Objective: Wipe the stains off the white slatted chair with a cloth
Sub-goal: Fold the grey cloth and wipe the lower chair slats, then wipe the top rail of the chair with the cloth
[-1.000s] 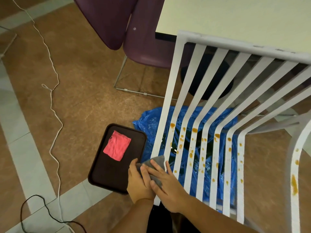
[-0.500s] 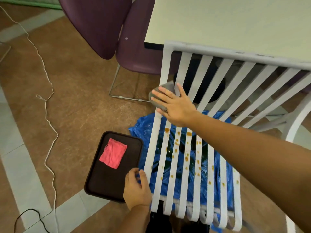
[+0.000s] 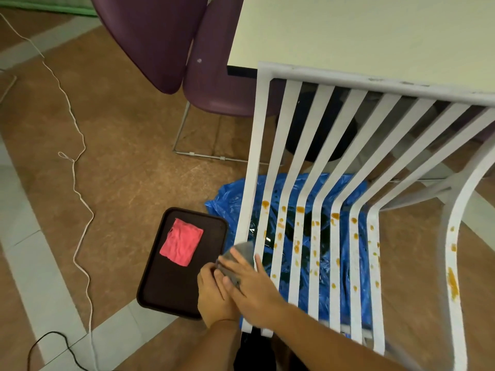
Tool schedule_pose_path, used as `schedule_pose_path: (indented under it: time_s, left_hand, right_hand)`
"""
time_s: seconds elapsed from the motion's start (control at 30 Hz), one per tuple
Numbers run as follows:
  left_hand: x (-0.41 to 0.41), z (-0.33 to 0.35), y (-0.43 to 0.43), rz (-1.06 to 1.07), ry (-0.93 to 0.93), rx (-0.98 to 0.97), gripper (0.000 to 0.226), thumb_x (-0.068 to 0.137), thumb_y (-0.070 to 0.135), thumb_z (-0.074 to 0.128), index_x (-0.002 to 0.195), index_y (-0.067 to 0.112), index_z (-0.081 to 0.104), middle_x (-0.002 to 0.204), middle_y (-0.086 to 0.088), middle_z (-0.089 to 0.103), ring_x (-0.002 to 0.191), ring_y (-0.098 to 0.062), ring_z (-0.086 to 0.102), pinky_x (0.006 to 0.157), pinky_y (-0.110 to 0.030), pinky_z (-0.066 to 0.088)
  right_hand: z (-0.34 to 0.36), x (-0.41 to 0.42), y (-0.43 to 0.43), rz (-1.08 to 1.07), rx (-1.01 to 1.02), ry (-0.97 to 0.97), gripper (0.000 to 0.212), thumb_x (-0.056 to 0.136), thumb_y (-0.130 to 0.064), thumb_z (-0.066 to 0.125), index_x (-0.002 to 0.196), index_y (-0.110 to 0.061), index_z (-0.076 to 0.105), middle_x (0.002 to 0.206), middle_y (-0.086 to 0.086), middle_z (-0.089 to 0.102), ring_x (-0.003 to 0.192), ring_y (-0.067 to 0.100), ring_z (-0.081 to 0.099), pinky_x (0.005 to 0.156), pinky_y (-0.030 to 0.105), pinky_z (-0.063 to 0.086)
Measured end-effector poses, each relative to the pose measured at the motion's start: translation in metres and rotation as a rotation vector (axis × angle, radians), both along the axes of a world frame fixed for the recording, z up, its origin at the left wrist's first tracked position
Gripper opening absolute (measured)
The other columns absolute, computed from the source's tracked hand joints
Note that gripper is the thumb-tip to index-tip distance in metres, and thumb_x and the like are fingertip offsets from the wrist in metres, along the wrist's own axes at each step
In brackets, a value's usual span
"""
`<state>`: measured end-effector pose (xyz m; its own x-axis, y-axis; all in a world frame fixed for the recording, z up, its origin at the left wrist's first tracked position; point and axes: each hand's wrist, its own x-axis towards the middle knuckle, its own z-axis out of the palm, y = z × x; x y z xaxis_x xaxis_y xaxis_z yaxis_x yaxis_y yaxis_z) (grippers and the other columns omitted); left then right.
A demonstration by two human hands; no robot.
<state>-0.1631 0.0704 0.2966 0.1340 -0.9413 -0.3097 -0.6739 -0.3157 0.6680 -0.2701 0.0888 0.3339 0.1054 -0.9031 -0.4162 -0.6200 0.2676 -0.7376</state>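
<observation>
The white slatted chair (image 3: pixel 289 145) stands before me, its seat slats and right armrest (image 3: pixel 452 266) dotted with orange-brown stains (image 3: pixel 300 209). My right hand (image 3: pixel 251 285) lies flat with straight fingers on a grey cloth (image 3: pixel 242 251), pressing it onto the leftmost slat near the seat's front. My left hand (image 3: pixel 214 293) sits just left of it at the chair's front left edge, partly under the right hand; whether it grips the slat is hidden.
A dark brown tray (image 3: pixel 158 285) with a folded pink cloth (image 3: pixel 182 245) lies on the floor to the left. Blue plastic sheeting (image 3: pixel 227 202) spreads under the chair. Behind stand a cream table (image 3: pixel 361 33) and purple chairs (image 3: pixel 214 76). A white cord (image 3: pixel 77 188) trails left.
My right hand has dragged the grey cloth from high on the backrest's left slat down to the seat's front, beside my left hand. The view has shifted a little.
</observation>
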Motion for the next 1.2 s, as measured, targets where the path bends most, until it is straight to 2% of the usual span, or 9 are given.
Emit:
schedule_pose_path:
  time_s: [0.13,0.27,0.37,0.47,0.57,0.77,0.9,1.03,1.2]
  left_hand:
    - [0.001,0.001,0.002,-0.025,0.020,-0.040,0.067,0.087,0.058,0.020,0.119,0.014,0.060,0.112,0.000,0.058,0.090,-0.021,0.057,0.071,-0.034,0.041]
    - [-0.001,0.003,0.004,-0.014,0.048,-0.062,0.061,0.093,0.055,0.023,0.114,0.013,0.062,0.107,0.001,0.059,0.089,-0.018,0.055,0.075,-0.033,0.040]
    - [-0.001,0.000,0.002,-0.009,0.061,0.030,0.044,0.101,0.051,0.034,0.110,0.019,0.062,0.105,0.001,0.061,0.092,-0.019,0.058,0.078,-0.034,0.042]
    - [-0.001,0.010,0.004,0.042,0.116,0.137,0.017,0.106,0.037,0.046,0.101,0.031,0.061,0.106,0.003,0.064,0.099,-0.019,0.061,0.086,-0.035,0.044]
    - [-0.010,0.037,0.003,-0.001,0.143,0.123,0.018,0.104,0.030,0.053,0.092,0.043,0.059,0.100,0.007,0.064,0.098,-0.015,0.061,0.085,-0.036,0.047]
    - [-0.072,0.122,-0.013,-0.007,0.596,0.378,0.028,0.104,0.017,0.054,0.087,0.015,0.077,0.088,-0.011,0.076,0.084,-0.025,0.072,0.076,-0.041,0.054]
    - [-0.094,0.167,-0.024,0.035,0.948,0.709,0.030,0.102,0.021,0.055,0.098,-0.001,0.076,0.086,-0.021,0.077,0.072,-0.025,0.077,0.054,-0.029,0.058]
    - [-0.105,0.183,-0.033,-0.109,0.876,0.693,0.021,0.089,0.005,0.067,0.105,-0.008,0.072,0.097,-0.027,0.075,0.079,-0.033,0.076,0.055,-0.031,0.060]
    - [-0.125,0.185,-0.033,-0.107,0.880,0.757,0.041,0.080,0.012,0.068,0.115,-0.011,0.067,0.108,-0.031,0.072,0.091,-0.039,0.075,0.063,-0.035,0.062]
  right_hand:
    - [0.008,0.004,0.023,-0.281,0.311,-0.416,0.039,0.100,-0.062,0.027,0.135,-0.057,0.043,0.155,-0.025,0.028,0.146,-0.006,0.003,0.125,0.040,-0.006]
    - [0.018,-0.021,0.023,-0.653,0.644,-0.642,0.086,0.079,-0.085,0.044,0.138,-0.024,0.053,0.133,0.001,0.060,0.121,0.018,0.057,0.110,0.037,0.042]
    - [0.036,-0.044,0.023,-0.819,0.631,-0.695,0.052,0.096,-0.065,0.039,0.127,-0.025,0.052,0.122,-0.003,0.060,0.109,0.012,0.059,0.095,0.027,0.048]
    - [0.053,-0.060,0.031,-1.102,0.553,-0.810,0.054,0.086,-0.062,0.054,0.116,-0.020,0.065,0.115,0.006,0.071,0.104,0.023,0.067,0.101,0.044,0.050]
    - [0.081,-0.070,0.039,-1.266,0.503,-0.976,0.048,0.092,-0.051,0.057,0.121,-0.015,0.069,0.113,0.011,0.074,0.109,0.033,0.067,0.103,0.053,0.048]
    - [0.122,-0.088,0.047,-1.278,0.417,-1.248,0.029,0.098,-0.030,0.058,0.113,-0.009,0.072,0.111,0.019,0.073,0.107,0.039,0.067,0.100,0.057,0.048]
    - [0.119,-0.098,0.037,-1.250,0.360,-1.058,0.032,0.096,-0.033,0.063,0.121,-0.014,0.067,0.112,0.011,0.073,0.107,0.031,0.067,0.103,0.051,0.048]
    - [0.118,-0.115,0.025,-1.133,0.335,-0.927,0.032,0.095,-0.039,0.063,0.122,-0.022,0.065,0.114,0.004,0.072,0.109,0.023,0.067,0.105,0.045,0.047]
    - [0.126,-0.139,0.026,-1.101,0.336,-0.921,0.026,0.096,-0.038,0.061,0.119,-0.027,0.064,0.114,0.002,0.072,0.108,0.022,0.066,0.106,0.045,0.046]
